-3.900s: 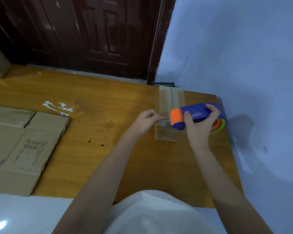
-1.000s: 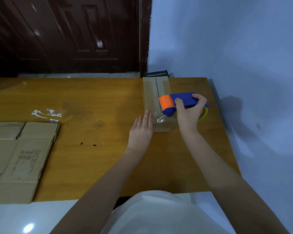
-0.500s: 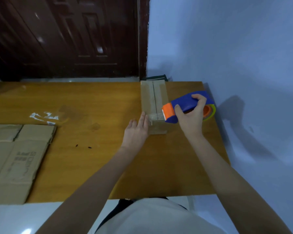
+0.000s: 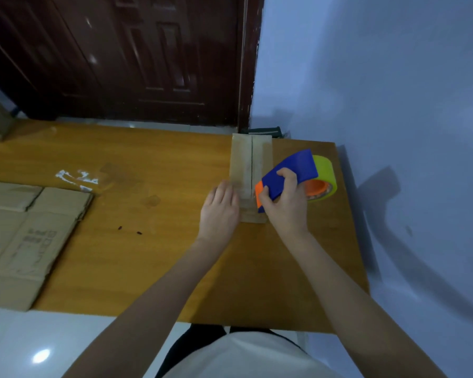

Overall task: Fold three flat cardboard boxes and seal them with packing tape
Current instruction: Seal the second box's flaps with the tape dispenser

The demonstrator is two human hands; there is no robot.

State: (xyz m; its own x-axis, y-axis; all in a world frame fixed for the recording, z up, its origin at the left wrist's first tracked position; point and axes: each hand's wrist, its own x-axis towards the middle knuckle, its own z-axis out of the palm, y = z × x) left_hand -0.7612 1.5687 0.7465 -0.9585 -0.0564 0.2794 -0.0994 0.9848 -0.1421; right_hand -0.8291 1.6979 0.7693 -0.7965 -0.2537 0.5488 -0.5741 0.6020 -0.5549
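With the right hand gripping the tape dispenser at the near end of the folded box on the bench, and the left hand lying flat-fingered beside it, the tape is risking wrinkling if the box slides.

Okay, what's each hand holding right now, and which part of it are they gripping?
The right hand grips the tape dispenser by its blue body, near the orange front end. The left hand holds nothing; it rests flat against the folded box.
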